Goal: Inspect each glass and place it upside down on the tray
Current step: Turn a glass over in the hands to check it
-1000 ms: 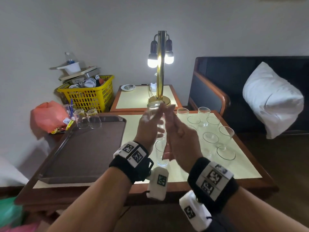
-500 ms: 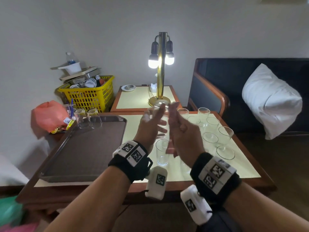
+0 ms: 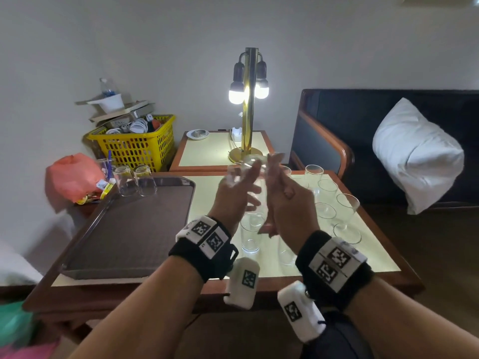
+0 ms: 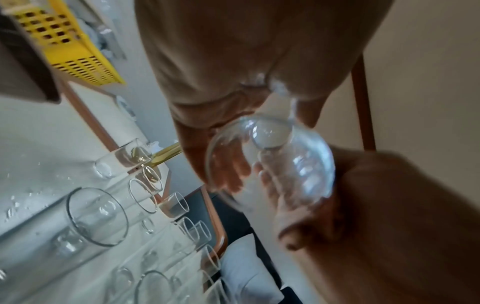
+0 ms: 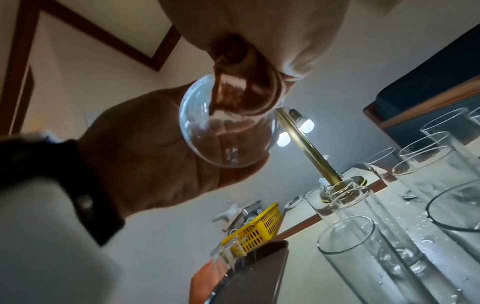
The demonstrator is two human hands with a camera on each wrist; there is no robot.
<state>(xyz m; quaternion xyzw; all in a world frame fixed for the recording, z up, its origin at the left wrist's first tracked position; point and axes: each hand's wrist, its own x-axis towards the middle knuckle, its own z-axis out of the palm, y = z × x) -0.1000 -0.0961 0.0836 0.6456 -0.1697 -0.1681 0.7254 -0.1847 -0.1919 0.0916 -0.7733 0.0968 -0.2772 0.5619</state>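
A clear glass (image 3: 255, 177) is held up above the table between both hands, blurred by motion. My left hand (image 3: 234, 195) holds it from the left with the fingers up along its side. My right hand (image 3: 287, 203) grips it from the right. In the wrist views the glass (image 4: 270, 162) (image 5: 226, 131) lies tilted, and fingers show through its wall. The brown tray (image 3: 124, 237) lies on the left of the table. Two glasses (image 3: 125, 181) (image 3: 145, 181) stand upside down at its far corner. Several upright glasses (image 3: 326, 211) stand on the table to the right, and one (image 3: 250, 234) stands under the hands.
A lit brass lamp (image 3: 248, 112) stands on a side table behind. A yellow basket (image 3: 134, 143) and an orange bag (image 3: 72, 177) sit beyond the tray. On the right is a dark sofa with a white pillow (image 3: 414, 154). Water drops (image 5: 426, 240) lie on the tabletop.
Both hands have stayed raised over the table with the glass between them. The glass has turned a little in the hands, and the fingers have shifted on it.
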